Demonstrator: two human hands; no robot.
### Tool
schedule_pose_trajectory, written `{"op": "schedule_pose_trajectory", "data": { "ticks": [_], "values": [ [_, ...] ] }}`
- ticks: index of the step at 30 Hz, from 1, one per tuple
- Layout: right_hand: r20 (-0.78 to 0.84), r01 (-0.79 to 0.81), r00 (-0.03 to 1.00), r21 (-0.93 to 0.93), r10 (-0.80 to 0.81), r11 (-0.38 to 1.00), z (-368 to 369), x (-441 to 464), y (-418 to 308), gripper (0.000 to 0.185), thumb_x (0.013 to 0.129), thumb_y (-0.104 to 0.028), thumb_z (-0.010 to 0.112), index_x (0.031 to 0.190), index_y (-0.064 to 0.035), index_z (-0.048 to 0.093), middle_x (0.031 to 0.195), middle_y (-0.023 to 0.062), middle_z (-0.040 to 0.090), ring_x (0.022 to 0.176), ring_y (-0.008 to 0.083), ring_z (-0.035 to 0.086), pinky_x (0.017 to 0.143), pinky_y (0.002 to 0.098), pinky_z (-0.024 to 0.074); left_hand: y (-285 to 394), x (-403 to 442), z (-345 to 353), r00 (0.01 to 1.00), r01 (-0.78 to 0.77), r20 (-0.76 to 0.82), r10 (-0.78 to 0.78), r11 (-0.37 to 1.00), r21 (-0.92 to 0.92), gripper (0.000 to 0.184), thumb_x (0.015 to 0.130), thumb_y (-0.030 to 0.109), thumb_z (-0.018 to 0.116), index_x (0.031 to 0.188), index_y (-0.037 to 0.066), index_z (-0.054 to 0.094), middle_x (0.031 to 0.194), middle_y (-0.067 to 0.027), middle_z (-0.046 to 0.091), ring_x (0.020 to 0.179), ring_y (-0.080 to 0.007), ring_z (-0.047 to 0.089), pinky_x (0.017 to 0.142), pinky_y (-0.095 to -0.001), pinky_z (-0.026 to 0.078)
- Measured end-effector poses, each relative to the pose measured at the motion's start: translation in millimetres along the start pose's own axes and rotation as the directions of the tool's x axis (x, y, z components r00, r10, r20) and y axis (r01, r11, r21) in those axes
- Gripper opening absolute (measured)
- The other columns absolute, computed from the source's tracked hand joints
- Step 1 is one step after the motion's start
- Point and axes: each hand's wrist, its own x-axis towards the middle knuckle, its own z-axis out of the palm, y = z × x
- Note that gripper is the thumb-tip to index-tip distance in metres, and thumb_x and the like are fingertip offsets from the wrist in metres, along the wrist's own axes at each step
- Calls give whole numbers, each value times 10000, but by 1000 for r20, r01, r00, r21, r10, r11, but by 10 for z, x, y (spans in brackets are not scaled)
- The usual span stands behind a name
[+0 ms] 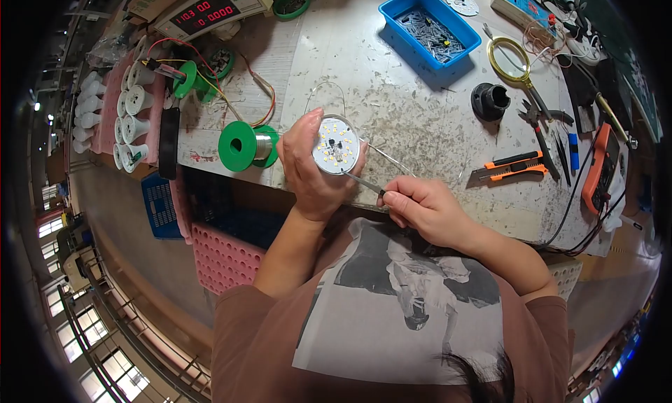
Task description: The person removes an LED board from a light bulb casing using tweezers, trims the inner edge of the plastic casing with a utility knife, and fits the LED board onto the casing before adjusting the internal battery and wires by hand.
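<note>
My left hand (308, 165) is wrapped around an LED bulb (329, 158), whose round white board with small yellow LEDs faces up. In my right hand (423, 207) is a slim pointed metal tool (365, 184), pinched between thumb and fingers. Its tip meets the near edge of the board; whether it presses under the edge I cannot tell. The bulb's body is mostly hidden by my left fingers. Just left of that hand stands a green spool of solder wire (263, 147). Thin silvery wire (390, 158) lies behind my hands.
At the back are a blue bin of small parts (427, 35) and a power meter (203, 14). On the right lie a magnifying glass (509, 58), a black socket (490, 102), orange cutters (509, 166), pliers (539, 133) and a red multimeter (600, 168). White bulb housings (133, 126) line the left.
</note>
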Motion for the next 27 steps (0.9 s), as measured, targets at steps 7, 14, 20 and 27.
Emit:
{"op": "schedule_pose_trajectory", "data": {
  "ticks": [7,14,20,27],
  "values": [
    [-101,80,993,120,-68,989,94,27,123,245,1102,-210,548,1016,-9,658,664,-1,628,611,76,567,586,277,449,67,-47,14,989,147,22,-146,988,-37,936,712,156,954,1457,-34,421,1360,-225,584,1201,-366,604,1030,-446,510],
    [-163,89,987,453,-16,887,-90,-2,-51,253,1141,-246,504,1163,-29,631,758,-10,629,553,34,464,513,188,350,104,65,-60,976,179,134,-171,983,-51,1032,696,131,964,1521,-18,362,1366,-206,587,1125,-294,656,990,-393,536],
    [-314,165,947,300,-66,940,-377,40,-15,251,1137,-230,514,1218,-26,636,786,-13,635,551,19,460,507,175,344,267,338,-215,635,687,517,-574,726,-37,1018,759,277,928,1564,7,366,1275,-206,680,1104,-302,703,951,-398,564],
    [-401,231,789,-510,-466,828,-499,66,119,248,1010,-137,660,1227,-16,670,913,149,700,767,298,701,701,398,547,148,606,-399,467,733,672,-575,676,69,1121,752,465,922,1587,-19,352,1257,-312,699,1164,-402,712,970,-430,558]
  ]
}}
